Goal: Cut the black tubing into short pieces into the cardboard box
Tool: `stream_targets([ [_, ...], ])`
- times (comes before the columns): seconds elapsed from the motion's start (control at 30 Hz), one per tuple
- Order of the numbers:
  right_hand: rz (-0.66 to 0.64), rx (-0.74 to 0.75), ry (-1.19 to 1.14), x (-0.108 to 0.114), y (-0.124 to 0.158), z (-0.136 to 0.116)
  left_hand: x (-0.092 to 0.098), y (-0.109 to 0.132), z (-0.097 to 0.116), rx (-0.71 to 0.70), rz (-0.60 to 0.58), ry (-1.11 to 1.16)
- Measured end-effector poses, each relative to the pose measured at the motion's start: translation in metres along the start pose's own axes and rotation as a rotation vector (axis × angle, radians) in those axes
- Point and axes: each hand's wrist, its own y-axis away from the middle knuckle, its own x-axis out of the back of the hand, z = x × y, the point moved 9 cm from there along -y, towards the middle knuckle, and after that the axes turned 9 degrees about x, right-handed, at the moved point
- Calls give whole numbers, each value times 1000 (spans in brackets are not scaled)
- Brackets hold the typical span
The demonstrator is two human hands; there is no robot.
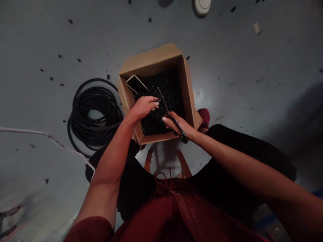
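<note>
An open cardboard box (151, 60) stands on the grey floor in front of me, filled with several small black pieces (171, 87). A phone (136, 83) leans in its far left corner. My right hand (178, 126) is closed around the handles of black scissors (171, 116), whose blades point up over the box. My left hand (145, 106) hovers over the box with its fingers pinched on a thin black piece, close to the scissor blades.
A coil of black hose or cable (94, 112) lies on the floor left of the box. A white cable (50, 137) runs across the floor at the left. Small black bits are scattered over the floor. A white round object (202, 6) sits at the top.
</note>
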Motion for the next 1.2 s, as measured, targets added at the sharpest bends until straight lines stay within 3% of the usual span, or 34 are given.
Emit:
stream_targets([
  [0.13, -21, -25, -39, -1, 2, -2, -2, 0, 0, 7, -18, 2],
  [0.5, 25, 34, 195, 8, 2, -4, 0, 2, 4, -26, -45, -88],
  [0.73, 11, 44, 204, 7, 3, -8, -3, 2, 5, -50, -69, -131],
  [1.2, 37, -10, 268, 10, 4, 4, -18, 0, 1, -25, -94, -138],
])
